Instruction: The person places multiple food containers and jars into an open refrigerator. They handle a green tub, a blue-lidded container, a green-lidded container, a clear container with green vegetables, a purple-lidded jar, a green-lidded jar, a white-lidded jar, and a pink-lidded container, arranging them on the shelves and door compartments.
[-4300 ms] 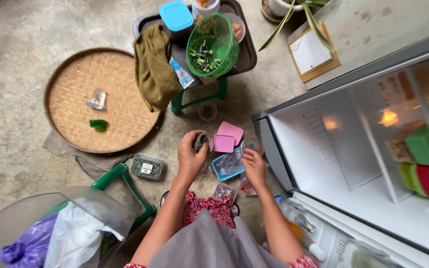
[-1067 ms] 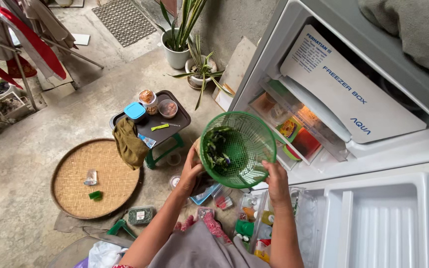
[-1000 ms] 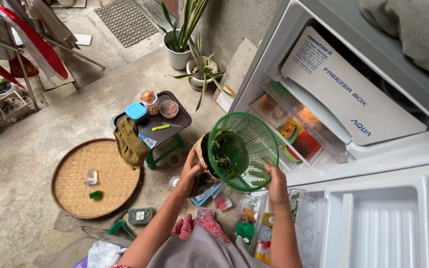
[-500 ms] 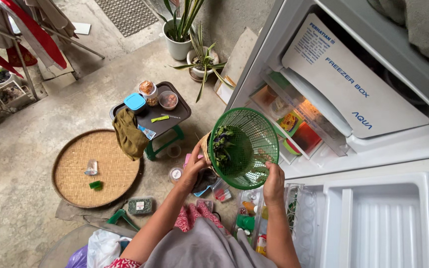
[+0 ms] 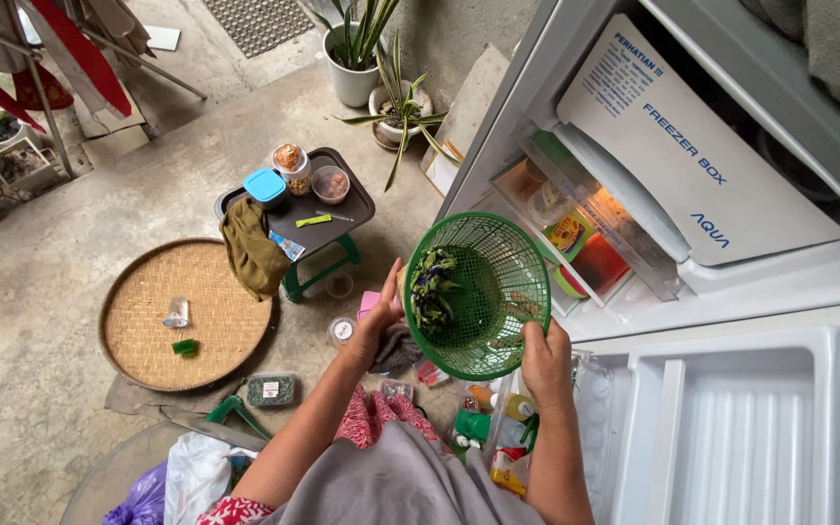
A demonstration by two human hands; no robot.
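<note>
Here, two hands (image 5: 381, 326) (image 5: 544, 355), one green basket (image 5: 493, 292), one open fridge (image 5: 692, 194)

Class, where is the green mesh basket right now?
In the head view, centre: the green mesh basket is held between left hand and right hand, before the open fridge.

Green plastic mesh basket (image 5: 483, 292), round, tilted towards its left side. Contents: dark blue-green plant pieces (image 5: 432, 290) heaped against the lower wall. Held in mid-air before the open fridge.

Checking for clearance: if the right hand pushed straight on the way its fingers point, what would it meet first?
Probably the open fridge's lit shelves; the right hand already grips the green basket. Depth is unclear.
</note>
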